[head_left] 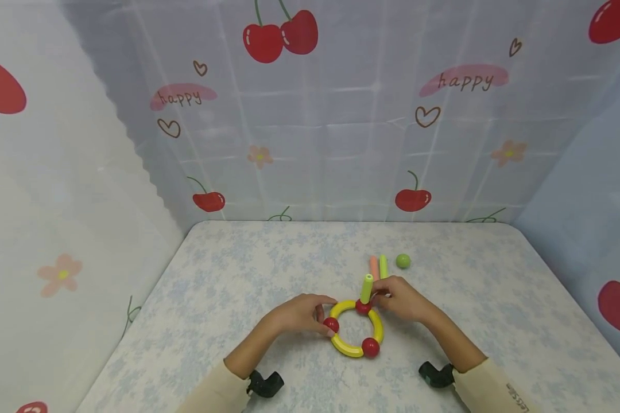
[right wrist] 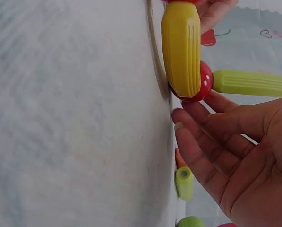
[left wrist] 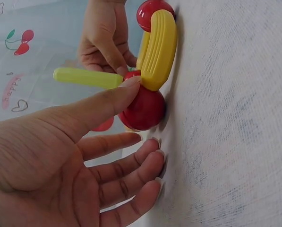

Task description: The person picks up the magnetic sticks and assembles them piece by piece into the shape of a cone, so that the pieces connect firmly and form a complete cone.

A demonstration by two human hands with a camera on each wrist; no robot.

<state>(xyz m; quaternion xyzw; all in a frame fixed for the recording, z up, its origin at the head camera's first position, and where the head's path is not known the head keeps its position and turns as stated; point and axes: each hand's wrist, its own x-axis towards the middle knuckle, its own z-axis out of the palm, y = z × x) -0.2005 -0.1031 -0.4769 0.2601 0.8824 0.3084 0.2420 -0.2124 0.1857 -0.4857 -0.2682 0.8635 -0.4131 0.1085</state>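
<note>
Right now the yellow ring [head_left: 347, 349] lies on the table [head_left: 248, 258] between my hands. The thumb of my left hand [head_left: 299, 314] rests on its nine-o'clock red ball [head_left: 330, 325], my other fingers loosely apart. The fingers of my right hand [head_left: 405, 299] curve beside its twelve-o'clock red ball [head_left: 363, 308], under a standing lime stick [head_left: 367, 289]; whether they pinch, I can't tell. Towards one o'clock, a pink stick [head_left: 374, 265], green stick [head_left: 383, 265] and green ball [head_left: 403, 261] crowd my reach. Room stretches wide towards nine; the table's far edge runs well beyond at twelve.
</note>
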